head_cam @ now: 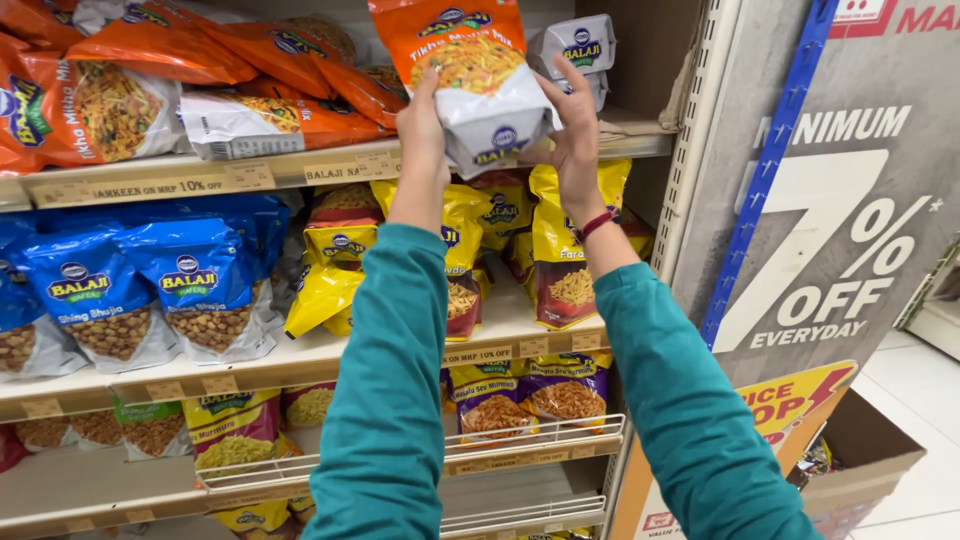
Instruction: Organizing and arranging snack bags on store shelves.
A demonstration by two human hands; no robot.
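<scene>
Both of my hands hold up an orange and white snack packet in front of the top shelf. My left hand grips its left edge and my right hand grips its right edge. The packet stands upright, its lower end about level with the shelf's front edge. Teal sleeves cover both my arms, and a red band sits on my right wrist. More orange packets lie flat on that same shelf to the left. A grey and white packet stands behind my right hand.
Blue packets fill the middle shelf on the left, yellow packets the right. Purple and yellow packets sit behind wire rails lower down. A large grey promotional sign stands at the right, with a cardboard box on the floor.
</scene>
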